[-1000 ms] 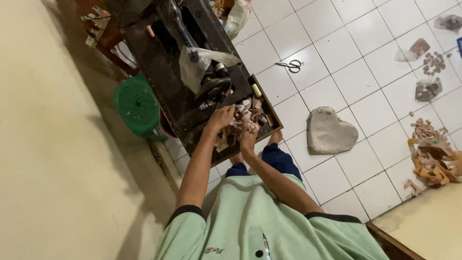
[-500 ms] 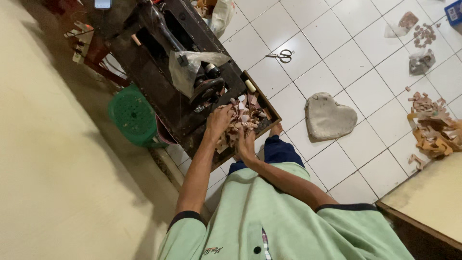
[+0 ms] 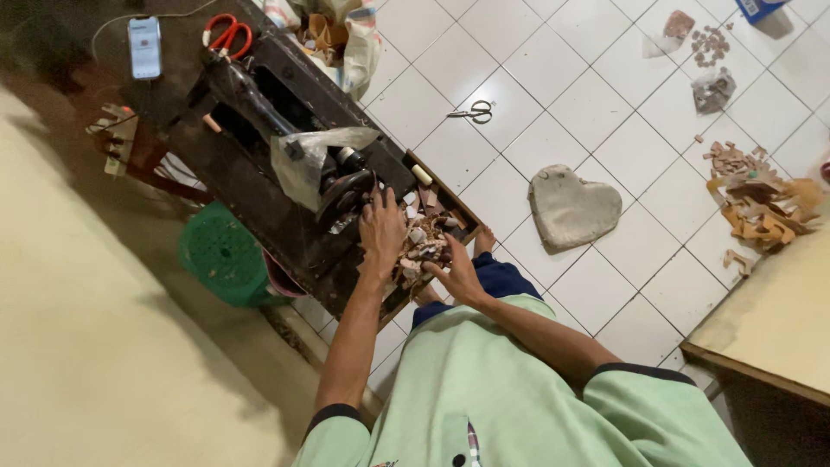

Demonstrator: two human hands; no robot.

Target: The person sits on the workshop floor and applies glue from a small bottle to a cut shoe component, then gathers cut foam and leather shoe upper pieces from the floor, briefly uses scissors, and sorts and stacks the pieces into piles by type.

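Head view | leather scraps (image 3: 424, 246) heaped on desk (image 3: 259, 186) edge | left hand (image 3: 381, 229) flat and released on them, beside black sewing machine (image 3: 337, 177) | right hand (image 3: 456, 275) pinching scraps (grip partly hidden) | scissors (image 3: 471, 111) on floor

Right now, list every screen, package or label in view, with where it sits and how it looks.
Phone: top left on the dark table, upright rectangle, lit pale screen.
Box: top right corner on the floor tiles, blue, cut off by the frame edge.
Clear plastic bag: draped over the black sewing machine.
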